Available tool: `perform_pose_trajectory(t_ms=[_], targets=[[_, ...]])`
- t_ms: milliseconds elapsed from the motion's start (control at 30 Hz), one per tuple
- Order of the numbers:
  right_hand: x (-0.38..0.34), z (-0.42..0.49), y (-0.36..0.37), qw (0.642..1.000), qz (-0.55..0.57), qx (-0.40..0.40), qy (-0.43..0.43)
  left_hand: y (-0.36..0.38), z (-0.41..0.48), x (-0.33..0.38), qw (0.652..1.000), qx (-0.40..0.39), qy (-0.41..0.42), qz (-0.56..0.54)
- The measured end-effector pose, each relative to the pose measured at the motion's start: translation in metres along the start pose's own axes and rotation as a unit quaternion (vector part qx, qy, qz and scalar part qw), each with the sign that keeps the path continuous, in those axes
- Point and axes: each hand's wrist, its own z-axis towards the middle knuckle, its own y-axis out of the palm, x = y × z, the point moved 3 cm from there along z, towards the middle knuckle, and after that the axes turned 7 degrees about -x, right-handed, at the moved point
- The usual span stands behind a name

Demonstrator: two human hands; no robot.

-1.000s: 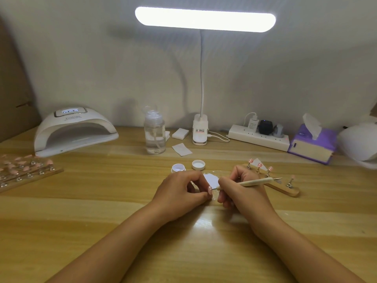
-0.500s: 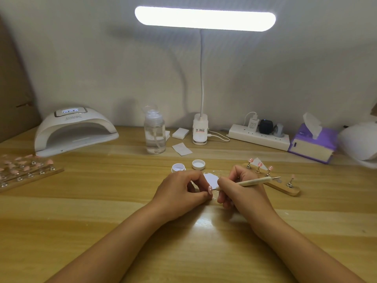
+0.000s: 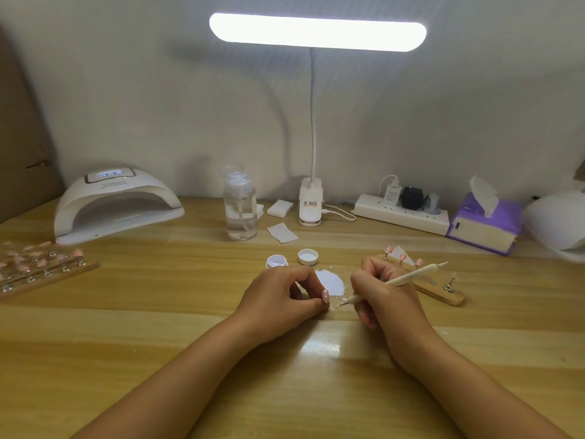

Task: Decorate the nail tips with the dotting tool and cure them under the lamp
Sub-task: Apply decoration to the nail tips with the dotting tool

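My left hand (image 3: 281, 296) rests on the table and pinches a pink nail tip (image 3: 325, 296) between thumb and forefinger. My right hand (image 3: 384, 296) grips a cream dotting tool (image 3: 408, 278) like a pen; its fine point sits just right of the nail tip, over a small clear sheet. A patch of white powder (image 3: 330, 280) lies between the hands. A wooden stand (image 3: 443, 291) with pink tips on clips lies behind my right hand. The white curing lamp (image 3: 114, 205) stands at the back left.
An open small jar (image 3: 276, 260) and its lid (image 3: 307, 256) sit just beyond the hands. Behind are a pump bottle (image 3: 240, 210), pads, the desk lamp's base (image 3: 311, 205), a power strip (image 3: 402, 213) and a tissue box (image 3: 486, 224). A rack of pink tips (image 3: 41, 264) lies at the left.
My right hand has shifted slightly right and the tool's point now sits a little apart from the nail tip. My left hand has stayed in place.
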Motion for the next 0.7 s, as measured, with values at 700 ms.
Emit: perform_pose_trajectory(t_ms=[700], targets=[[0.003, 0.0018, -0.0005, 1.0, -0.018, -0.015, 0.021, -0.0003, -0.0004, 0.0001, 1.0, 0.001, -0.002, 0.006]])
